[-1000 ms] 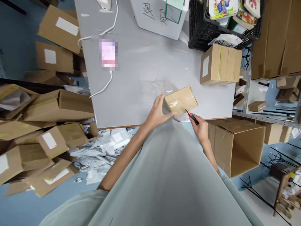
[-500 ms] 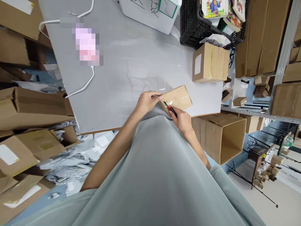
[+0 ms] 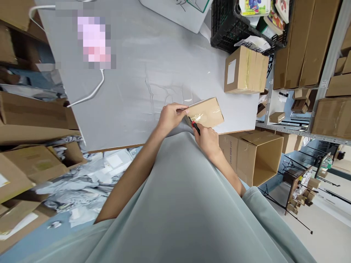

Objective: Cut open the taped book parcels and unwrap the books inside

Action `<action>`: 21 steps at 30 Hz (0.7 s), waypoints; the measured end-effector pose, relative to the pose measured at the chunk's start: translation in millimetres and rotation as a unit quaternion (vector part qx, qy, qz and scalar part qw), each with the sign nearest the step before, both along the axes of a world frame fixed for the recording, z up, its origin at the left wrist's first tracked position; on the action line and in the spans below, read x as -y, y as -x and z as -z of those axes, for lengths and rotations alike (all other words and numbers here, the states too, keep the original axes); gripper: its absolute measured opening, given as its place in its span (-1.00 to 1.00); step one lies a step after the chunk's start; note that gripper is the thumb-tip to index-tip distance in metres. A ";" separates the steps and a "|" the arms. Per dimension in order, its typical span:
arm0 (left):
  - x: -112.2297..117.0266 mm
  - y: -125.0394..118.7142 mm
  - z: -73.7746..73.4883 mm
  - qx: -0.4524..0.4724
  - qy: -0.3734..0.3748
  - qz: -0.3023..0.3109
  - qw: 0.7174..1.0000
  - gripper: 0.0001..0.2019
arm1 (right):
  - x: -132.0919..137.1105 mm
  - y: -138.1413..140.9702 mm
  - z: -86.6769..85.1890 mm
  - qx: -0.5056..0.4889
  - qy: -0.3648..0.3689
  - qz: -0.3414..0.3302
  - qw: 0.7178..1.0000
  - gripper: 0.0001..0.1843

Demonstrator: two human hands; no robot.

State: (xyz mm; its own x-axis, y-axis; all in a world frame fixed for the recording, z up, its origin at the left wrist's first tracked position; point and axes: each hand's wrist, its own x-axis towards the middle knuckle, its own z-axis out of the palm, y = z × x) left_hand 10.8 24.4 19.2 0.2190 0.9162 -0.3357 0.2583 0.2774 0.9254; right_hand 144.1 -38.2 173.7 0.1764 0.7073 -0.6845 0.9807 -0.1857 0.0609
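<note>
A small brown cardboard box (image 3: 208, 112) with shiny clear tape rests tilted at the table's front edge, close to my body. My left hand (image 3: 172, 116) pinches the box's left end between thumb and fingers. Wrapped in the fingers of my right hand (image 3: 207, 138) is a utility knife (image 3: 195, 126) with a black and red handle. Its blade points up and left at the taped left end of the box, near my left fingertips. Whether the blade touches the tape I cannot tell.
On the grey table (image 3: 123, 91), a taped carton (image 3: 245, 71) stands right, with a black crate (image 3: 227, 27) of books behind it. A white cable (image 3: 95, 87) lies left. An open carton (image 3: 255, 155) stands below the right edge; cartons and plastic bags (image 3: 90, 186) fill the left floor.
My right hand and the knife have shifted slightly left along the box's near end. My left hand keeps its hold on the box. The camera view has shifted a little.
</note>
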 end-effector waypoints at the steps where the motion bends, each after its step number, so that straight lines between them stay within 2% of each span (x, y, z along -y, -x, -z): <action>1: 1.0 -3.0 -1.2 -0.013 -0.006 -0.004 1.000 -0.75 | -0.6 0.4 -2.3 0.005 0.011 0.000 1.000 -0.59; 6: 6.2 -15.4 -10.8 -0.040 -0.023 -0.033 0.998 -0.78 | 8.7 -12.0 -11.4 0.010 0.045 0.003 0.999 -0.59; 12: 10.0 -19.3 -16.9 -0.054 -0.029 -0.045 0.997 -0.76 | 39.5 -33.6 -14.4 0.016 0.078 0.035 0.996 -0.60; 17: 6.0 -16.8 -20.0 -0.100 -0.049 -0.017 0.994 -0.70 | 64.5 -59.3 -23.0 -0.035 0.028 0.053 0.998 -0.63; 21: 0.0 -33.8 -31.9 -0.133 -0.144 0.013 0.981 -0.59 | 73.2 -85.6 -29.0 -0.048 -0.056 0.110 0.991 -0.60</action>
